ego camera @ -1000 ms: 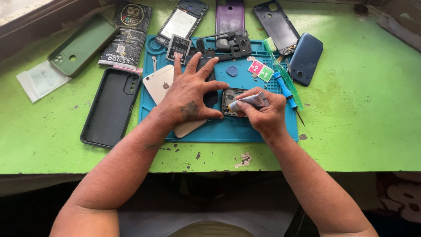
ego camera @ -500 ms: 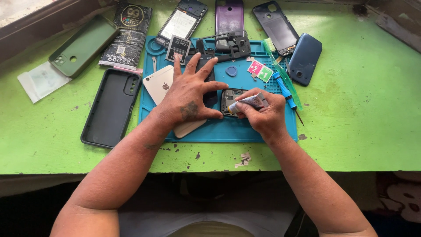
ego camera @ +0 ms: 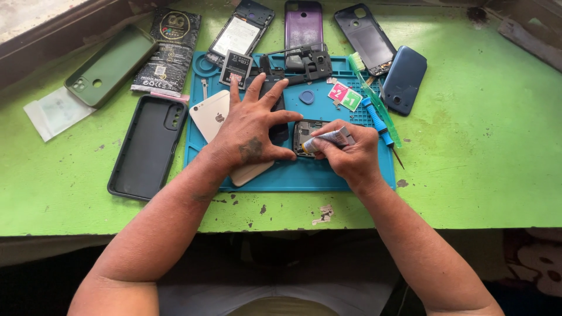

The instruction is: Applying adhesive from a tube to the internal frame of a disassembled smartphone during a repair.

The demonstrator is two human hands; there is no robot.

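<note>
Head view: small dark opened phone (ego camera: 305, 133) under right hand (ego camera: 350, 153)

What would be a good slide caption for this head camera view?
Left hand steadies an opened phone on a blue mat while the right hand applies a small tube to it.

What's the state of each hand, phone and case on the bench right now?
left hand: fingers spread, pressing down on the mat
right hand: pinching small tube, tip at opened phone
white phone: face down
black case: empty, inside up
green case: empty
blue screwdriver: lying unused
</note>
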